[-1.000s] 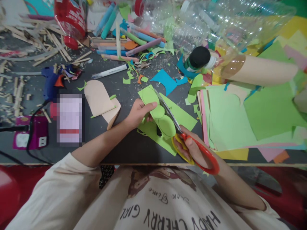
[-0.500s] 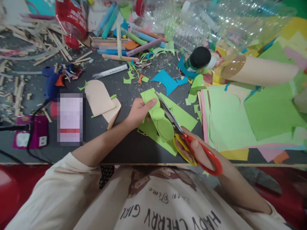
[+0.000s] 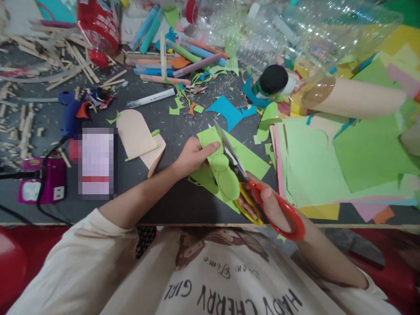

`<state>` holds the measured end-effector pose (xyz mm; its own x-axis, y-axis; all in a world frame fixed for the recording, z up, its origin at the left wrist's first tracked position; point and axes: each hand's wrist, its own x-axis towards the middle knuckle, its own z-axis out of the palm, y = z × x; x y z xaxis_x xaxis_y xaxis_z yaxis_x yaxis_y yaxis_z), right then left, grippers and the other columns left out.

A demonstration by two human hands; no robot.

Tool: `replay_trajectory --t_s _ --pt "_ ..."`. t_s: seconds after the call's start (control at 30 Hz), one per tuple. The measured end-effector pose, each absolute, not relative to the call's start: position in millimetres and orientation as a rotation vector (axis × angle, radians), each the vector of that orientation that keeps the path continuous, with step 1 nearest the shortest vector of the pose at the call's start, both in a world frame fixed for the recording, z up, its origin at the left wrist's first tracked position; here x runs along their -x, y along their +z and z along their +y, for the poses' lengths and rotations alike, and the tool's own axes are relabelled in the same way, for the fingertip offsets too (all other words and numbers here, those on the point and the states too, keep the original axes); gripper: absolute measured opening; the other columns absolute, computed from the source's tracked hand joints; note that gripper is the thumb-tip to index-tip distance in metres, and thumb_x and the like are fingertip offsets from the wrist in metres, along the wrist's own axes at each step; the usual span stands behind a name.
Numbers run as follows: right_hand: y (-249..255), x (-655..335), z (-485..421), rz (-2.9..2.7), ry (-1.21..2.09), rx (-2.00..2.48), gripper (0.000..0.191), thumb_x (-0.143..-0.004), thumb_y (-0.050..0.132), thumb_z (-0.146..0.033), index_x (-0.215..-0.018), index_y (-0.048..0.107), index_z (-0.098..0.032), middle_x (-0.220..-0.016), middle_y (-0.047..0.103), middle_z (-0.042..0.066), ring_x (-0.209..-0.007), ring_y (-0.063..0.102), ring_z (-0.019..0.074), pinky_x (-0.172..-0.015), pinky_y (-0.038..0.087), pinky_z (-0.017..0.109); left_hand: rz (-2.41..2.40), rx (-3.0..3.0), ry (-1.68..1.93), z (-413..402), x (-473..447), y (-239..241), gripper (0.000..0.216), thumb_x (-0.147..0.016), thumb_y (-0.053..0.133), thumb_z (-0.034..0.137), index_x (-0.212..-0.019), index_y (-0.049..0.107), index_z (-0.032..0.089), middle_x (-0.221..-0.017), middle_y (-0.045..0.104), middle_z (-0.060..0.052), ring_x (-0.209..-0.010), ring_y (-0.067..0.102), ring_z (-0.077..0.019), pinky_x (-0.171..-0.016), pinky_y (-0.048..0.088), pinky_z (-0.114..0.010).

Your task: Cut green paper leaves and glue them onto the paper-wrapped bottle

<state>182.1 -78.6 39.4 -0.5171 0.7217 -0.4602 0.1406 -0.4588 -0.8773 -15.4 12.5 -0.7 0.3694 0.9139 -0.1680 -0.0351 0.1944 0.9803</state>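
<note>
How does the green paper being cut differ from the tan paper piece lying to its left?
The green paper is gripped by the left hand, with scissors in the right hand cutting it; the tan piece lies untouched on the table. The green paper bears drawn pencil outlines; the tan piece looks plain. The tan piece has one rounded end. Both are flat craft paper.
</note>
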Motion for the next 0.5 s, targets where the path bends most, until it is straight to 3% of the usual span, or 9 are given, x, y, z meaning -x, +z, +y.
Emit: replay_trajectory --t_s 0.17,0.5 --pt "42.2 -178.5 -78.5 -1.298 2.028 1.212 0.059 -0.082 0.028 -0.077 -0.096 0.046 -0.022 -0.056 0.037 -0.007 -0.042 0.028 0.0074 -0.040 0.026 0.025 0.982 -1.141 0.829 11.9 16.1 -3.6 0.053 -0.068 0.065 0.062 -0.045 0.053 0.016 -0.036 0.048 0.003 -0.030 0.039 -0.0057 -0.032 0.032 -0.019" --pt "42.5 -180.3 -79.1 -1.279 2.021 1.293 0.071 -0.075 0.033 -0.083 -0.107 0.047 -0.021 -0.054 0.035 -0.009 -0.041 0.024 0.0066 -0.038 0.020 0.022 0.983 -1.071 0.893 11.5 19.7 -19.8 0.044 -0.070 0.067 0.053 -0.049 0.056 0.015 -0.044 0.053 0.001 -0.040 0.047 -0.0085 -0.039 0.036 -0.021"
